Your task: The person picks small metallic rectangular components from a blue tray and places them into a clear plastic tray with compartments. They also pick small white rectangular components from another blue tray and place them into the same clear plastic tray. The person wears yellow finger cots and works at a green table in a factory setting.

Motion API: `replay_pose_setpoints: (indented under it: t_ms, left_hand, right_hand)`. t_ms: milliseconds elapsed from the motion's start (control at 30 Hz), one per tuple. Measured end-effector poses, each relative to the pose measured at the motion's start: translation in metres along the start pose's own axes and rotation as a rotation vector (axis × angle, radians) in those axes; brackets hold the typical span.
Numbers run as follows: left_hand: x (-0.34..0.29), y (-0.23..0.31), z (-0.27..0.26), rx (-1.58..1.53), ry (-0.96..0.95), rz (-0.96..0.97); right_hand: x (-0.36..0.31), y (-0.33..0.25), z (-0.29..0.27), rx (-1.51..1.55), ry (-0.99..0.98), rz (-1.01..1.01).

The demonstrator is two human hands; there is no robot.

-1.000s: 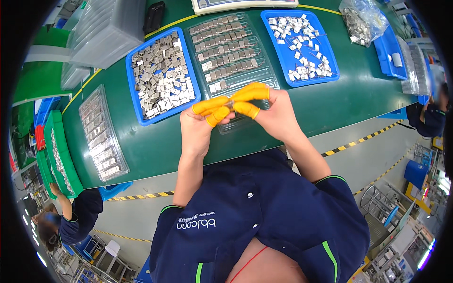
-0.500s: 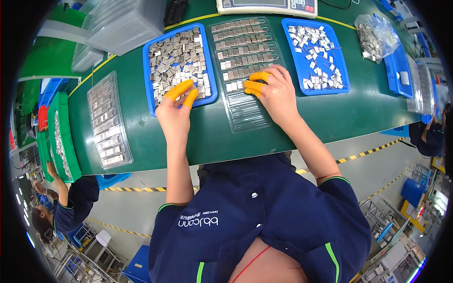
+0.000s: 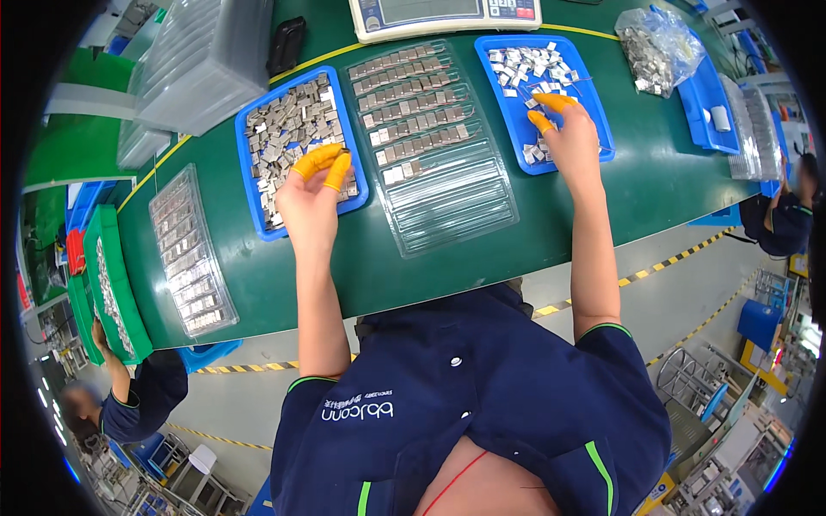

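Observation:
Yellow finger cots cover the thumb and fingers of both hands. My left hand (image 3: 308,191) is above the near right part of a blue tray (image 3: 260,193) full of small grey metal pieces. Its thumb and fingertip pinch a small metal piece (image 3: 345,151), mostly hidden. Over the right blue tray (image 3: 594,112), my right hand (image 3: 568,133) reaches down with thumb and finger apart, among small white wired pieces (image 3: 533,62). Between the trays lies a clear ribbed plastic tray (image 3: 447,206). Its far rows hold metal pieces, and its nearest filled row holds only a few at the left.
A filled clear tray (image 3: 191,249) lies at the left. Stacked clear trays (image 3: 194,69) and a scale (image 3: 443,19) stand at the back. At the right are a bag of metal parts (image 3: 647,60) and a blue bin (image 3: 705,103). A co-worker's hand (image 3: 101,335) touches a green bin (image 3: 116,284).
My right hand has gone from the clear tray to the right blue tray, and its fingers have parted. My left hand stays over the left tray, fingertips closer together. The view has shifted slightly.

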State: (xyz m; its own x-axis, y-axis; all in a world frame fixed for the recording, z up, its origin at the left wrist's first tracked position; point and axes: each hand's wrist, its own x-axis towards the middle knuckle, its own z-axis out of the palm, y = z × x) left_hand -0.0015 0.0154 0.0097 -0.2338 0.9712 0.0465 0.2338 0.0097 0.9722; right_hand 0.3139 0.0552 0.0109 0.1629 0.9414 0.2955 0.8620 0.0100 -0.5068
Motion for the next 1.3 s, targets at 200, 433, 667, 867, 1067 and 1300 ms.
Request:
replay_pose_setpoints:
  t_ms: [200, 433, 667, 867, 1067, 1300]
  left_hand:
    - [-0.023, 0.012, 0.021, -0.469, -0.041, -0.169]
    - [-0.031, 0.020, 0.020, -0.505, -0.128, -0.300]
    - [-0.035, 0.016, 0.019, -0.488, -0.189, -0.265]
    - [-0.039, 0.016, 0.027, -0.456, -0.233, -0.258]
    - [-0.043, 0.020, 0.028, -0.425, -0.250, -0.250]
    - [-0.048, 0.019, 0.032, -0.427, -0.256, -0.231]
  right_hand:
    - [0.011, 0.006, 0.015, -0.232, -0.049, 0.062]
    - [0.018, 0.007, 0.008, 0.117, -0.107, 0.246]
    - [-0.001, -0.010, 0.005, 0.758, 0.042, 0.129]
    - [-0.045, -0.064, 0.012, 0.888, -0.251, -0.099]
    - [-0.063, -0.079, 0.017, 0.567, -0.120, -0.264]
    - [-0.069, -0.080, 0.016, 0.886, -0.376, -0.028]
